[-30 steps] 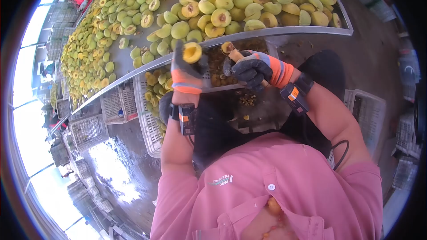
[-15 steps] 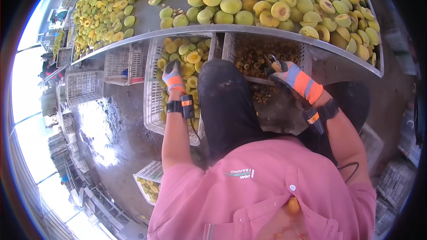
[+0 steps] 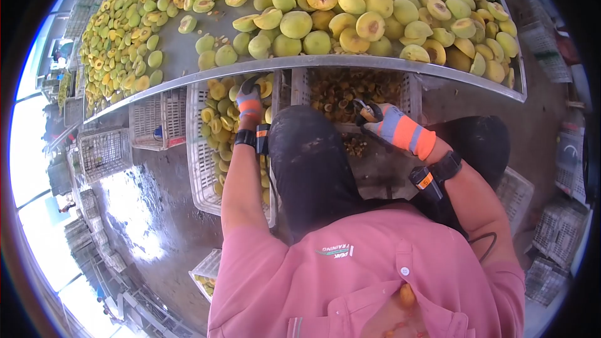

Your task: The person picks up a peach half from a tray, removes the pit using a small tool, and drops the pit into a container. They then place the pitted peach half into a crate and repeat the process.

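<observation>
My left hand (image 3: 249, 101), in a grey and orange glove with dark fingertips, is over a white plastic crate (image 3: 199, 178) full of yellow-green fruit halves (image 3: 216, 126). Its fingers look apart; a cut half lies right beside them, and I see nothing gripped. My right hand (image 3: 383, 124), gloved alike, is closed around a small hand tool (image 3: 363, 110) with a curved metal end; most of its handle is hidden. This hand is in front of a second crate (image 3: 411, 97) holding brown pits and scraps (image 3: 341, 97).
A metal-edged table (image 3: 300, 62) heaped with fruit halves (image 3: 369, 25) spans the front. More crates (image 3: 156, 119) stand at left, and one (image 3: 516, 197) is at right. My dark-trousered knee (image 3: 307, 144) rises between my hands. The floor (image 3: 144, 206) looks wet.
The view has shifted, so the table appears lower and further left. My left hand has reached further up over the fruit crate, nearer the table edge. My right hand still holds the tool.
</observation>
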`<act>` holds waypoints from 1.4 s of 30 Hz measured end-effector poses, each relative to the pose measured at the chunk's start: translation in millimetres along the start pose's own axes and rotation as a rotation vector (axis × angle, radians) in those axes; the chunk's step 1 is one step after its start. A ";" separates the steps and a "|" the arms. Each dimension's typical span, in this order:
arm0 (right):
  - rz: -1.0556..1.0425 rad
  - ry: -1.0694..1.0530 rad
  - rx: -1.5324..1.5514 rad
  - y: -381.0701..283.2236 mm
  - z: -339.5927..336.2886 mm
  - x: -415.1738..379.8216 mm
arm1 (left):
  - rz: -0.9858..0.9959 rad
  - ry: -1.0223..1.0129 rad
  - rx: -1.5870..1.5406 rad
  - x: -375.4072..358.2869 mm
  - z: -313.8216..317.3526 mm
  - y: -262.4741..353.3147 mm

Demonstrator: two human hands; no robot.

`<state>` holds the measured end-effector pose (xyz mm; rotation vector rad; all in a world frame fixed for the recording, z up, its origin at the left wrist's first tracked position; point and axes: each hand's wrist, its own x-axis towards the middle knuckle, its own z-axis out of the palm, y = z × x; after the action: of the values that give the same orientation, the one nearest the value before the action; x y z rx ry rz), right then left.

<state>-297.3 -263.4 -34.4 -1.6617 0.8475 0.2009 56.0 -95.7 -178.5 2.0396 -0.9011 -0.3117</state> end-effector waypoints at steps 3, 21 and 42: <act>0.023 -0.003 0.016 -17.9 -2.9 -10.6 | 0.093 -0.013 0.000 -1.8 4.8 -16.0; -0.120 0.115 -0.468 -47.8 -23.9 -27.5 | 0.019 -0.262 1.031 13.3 -51.4 203.7; -0.181 0.019 0.819 -41.1 -32.5 -24.6 | -0.065 -0.626 -0.998 7.2 -23.1 312.8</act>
<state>-299.4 -281.1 20.7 -0.9552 0.6574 -0.2645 -78.2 -201.7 84.6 1.0326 -0.7854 -1.2087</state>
